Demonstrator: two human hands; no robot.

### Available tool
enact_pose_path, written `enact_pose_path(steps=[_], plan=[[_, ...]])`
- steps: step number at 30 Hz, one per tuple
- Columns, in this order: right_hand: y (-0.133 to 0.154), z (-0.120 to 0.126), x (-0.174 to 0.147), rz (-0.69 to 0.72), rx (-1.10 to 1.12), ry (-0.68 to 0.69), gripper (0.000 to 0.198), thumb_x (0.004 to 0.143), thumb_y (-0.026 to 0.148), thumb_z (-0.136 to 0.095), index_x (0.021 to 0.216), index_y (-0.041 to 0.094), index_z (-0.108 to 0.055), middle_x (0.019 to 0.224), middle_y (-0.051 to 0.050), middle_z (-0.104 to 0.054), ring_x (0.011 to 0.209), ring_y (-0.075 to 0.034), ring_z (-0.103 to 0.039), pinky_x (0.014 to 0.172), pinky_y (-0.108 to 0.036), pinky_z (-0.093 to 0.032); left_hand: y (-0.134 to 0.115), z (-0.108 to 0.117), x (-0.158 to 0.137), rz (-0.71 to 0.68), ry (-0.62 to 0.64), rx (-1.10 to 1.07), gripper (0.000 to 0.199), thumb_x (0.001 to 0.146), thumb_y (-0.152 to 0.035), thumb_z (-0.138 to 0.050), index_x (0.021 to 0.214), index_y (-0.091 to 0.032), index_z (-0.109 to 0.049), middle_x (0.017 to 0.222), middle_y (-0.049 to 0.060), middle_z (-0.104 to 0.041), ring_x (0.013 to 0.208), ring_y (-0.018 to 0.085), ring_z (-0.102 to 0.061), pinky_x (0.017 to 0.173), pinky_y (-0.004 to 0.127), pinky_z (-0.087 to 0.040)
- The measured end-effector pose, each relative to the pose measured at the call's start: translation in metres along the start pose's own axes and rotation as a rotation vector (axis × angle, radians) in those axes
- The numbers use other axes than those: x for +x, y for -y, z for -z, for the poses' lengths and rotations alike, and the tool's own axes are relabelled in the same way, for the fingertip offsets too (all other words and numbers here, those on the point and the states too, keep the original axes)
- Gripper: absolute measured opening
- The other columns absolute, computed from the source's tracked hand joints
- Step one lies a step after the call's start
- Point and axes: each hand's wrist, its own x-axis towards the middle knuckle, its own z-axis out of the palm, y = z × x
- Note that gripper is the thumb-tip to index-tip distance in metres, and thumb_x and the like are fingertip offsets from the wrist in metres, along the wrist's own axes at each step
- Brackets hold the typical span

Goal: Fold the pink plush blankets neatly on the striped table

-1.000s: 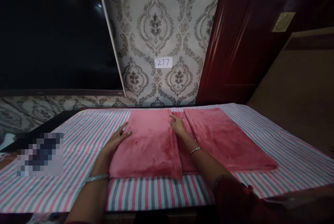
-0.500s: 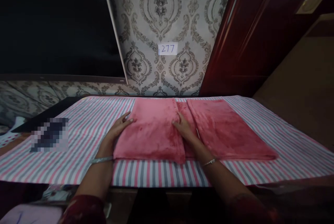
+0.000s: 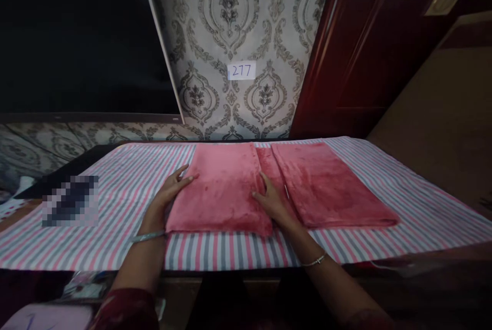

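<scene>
A pink plush cloth lies folded on a striped sheet, its left panel flat before me. Beside that panel runs a darker strip of the same plush, and farther right is another folded plush panel. My left hand rests at the panel's left edge, thumb and fingers apart, with the thumb tip touching the plush. At the right edge of that panel, my right hand lies with thumb and forefinger spread on the pile. Its other fingers are partly hidden beneath the hand.
The striped sheet covers the table. A blurred-out dark item lies on its left side. A large dark screen stands at the back left, and a dark red wooden panel at the back right. A paper marked 277 is on the wall.
My right hand has slid slightly toward me along the panel's edge. The left hand stays at the left edge. The whole view has shifted a little.
</scene>
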Motion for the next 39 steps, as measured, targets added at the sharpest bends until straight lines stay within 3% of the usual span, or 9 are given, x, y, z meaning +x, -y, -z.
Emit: enact_pose_path(steps=[8, 12, 15, 19, 21, 27, 32, 36, 39], plan=[[0.02, 0.006, -0.014, 0.043, -0.296, 0.02, 0.068, 0.081, 0.017, -0.057, 0.148, 0.016, -0.045, 0.146, -0.014, -0.055, 0.134, -0.027, -0.052, 0.115, -0.047, -0.037, 0.008, 0.002, 0.003, -0.007, 0.083, 0.004, 0.103, 0.058, -0.058, -0.087, 0.147, -0.024, -0.049, 0.12, 0.011, -0.072, 0.105, 0.029, -0.07, 0.085, 0.037, -0.058], [0.051, 0.017, -0.029, 0.159, -0.576, 0.106, 0.05, 0.088, 0.019, -0.056, 0.138, 0.017, -0.057, 0.158, -0.016, -0.039, 0.143, -0.031, -0.04, 0.117, -0.05, -0.031, -0.002, 0.015, 0.014, -0.08, -0.13, 0.476, 0.093, 0.076, -0.061, -0.067, 0.152, -0.014, -0.042, 0.093, 0.008, -0.073, 0.085, 0.028, -0.071, 0.078, 0.04, -0.057], [0.067, 0.018, -0.038, 0.281, -0.645, 0.273, 0.053, 0.093, 0.03, -0.058, 0.144, 0.017, -0.052, 0.164, -0.014, -0.029, 0.151, -0.031, -0.024, 0.121, -0.054, -0.02, -0.029, 0.011, 0.032, -0.212, -0.248, 0.83, 0.072, 0.089, -0.051, -0.05, 0.15, -0.013, -0.045, 0.1, 0.012, -0.074, 0.092, 0.029, -0.071, 0.084, 0.04, -0.055], [0.062, 0.006, -0.045, 0.317, -0.625, 0.476, 0.067, 0.098, 0.05, -0.05, 0.155, 0.018, -0.037, 0.165, -0.011, -0.026, 0.154, -0.028, -0.014, 0.124, -0.056, -0.008, -0.069, -0.041, 0.066, -0.403, 0.068, 0.962, 0.053, 0.093, -0.031, -0.043, 0.141, -0.013, -0.056, 0.137, 0.016, -0.064, 0.127, 0.028, -0.059, 0.106, 0.038, -0.044], [0.055, 0.0, -0.047, 0.29, -0.609, 0.515, 0.069, 0.099, 0.053, -0.046, 0.157, 0.019, -0.033, 0.166, -0.01, -0.024, 0.155, -0.029, -0.012, 0.123, -0.059, -0.005, -0.081, -0.077, 0.088, -0.429, 0.182, 0.96, 0.048, 0.089, -0.027, -0.052, 0.133, -0.015, -0.063, 0.137, 0.012, -0.065, 0.129, 0.025, -0.058, 0.107, 0.033, -0.043], [0.049, 0.007, -0.046, 0.231, -0.511, 0.567, 0.069, 0.098, 0.055, -0.046, 0.158, 0.025, -0.029, 0.168, -0.006, -0.016, 0.155, -0.03, -0.008, 0.12, -0.068, -0.008, -0.088, -0.163, 0.16, -0.433, 0.273, 0.918, 0.034, 0.091, -0.029, -0.063, 0.122, -0.014, -0.067, 0.132, 0.014, -0.066, 0.121, 0.027, -0.062, 0.102, 0.039, -0.048], [0.048, 0.021, -0.045, 0.235, -0.404, 0.66, 0.066, 0.099, 0.053, -0.045, 0.158, 0.029, -0.029, 0.168, -0.003, -0.017, 0.155, -0.028, -0.008, 0.121, -0.065, -0.007, -0.08, -0.185, 0.202, -0.436, 0.35, 0.851, 0.032, 0.093, -0.043, -0.062, 0.109, -0.015, -0.066, 0.106, 0.006, -0.068, 0.091, 0.019, -0.065, 0.081, 0.038, -0.055], [0.046, 0.022, -0.05, 0.225, -0.379, 0.633, 0.066, 0.099, 0.05, -0.048, 0.159, 0.031, -0.028, 0.168, -0.002, -0.015, 0.155, -0.028, -0.007, 0.122, -0.063, -0.004, -0.073, -0.19, 0.224, -0.442, 0.413, 0.792, 0.032, 0.08, -0.048, -0.063, 0.07, -0.017, -0.064, 0.064, -0.002, -0.059, 0.063, 0.014, -0.052, 0.058, 0.025, -0.041], [0.045, 0.021, -0.053, 0.215, -0.369, 0.631, 0.065, 0.099, 0.048, -0.048, 0.159, 0.032, -0.027, 0.169, 0.0, -0.013, 0.155, -0.027, -0.007, 0.122, -0.062, -0.001, -0.07, -0.195, 0.234, -0.457, 0.431, 0.735, 0.034, 0.073, -0.051, -0.063, 0.063, -0.019, -0.059, 0.057, -0.004, -0.051, 0.058, 0.013, -0.045, 0.054, 0.025, -0.035]])
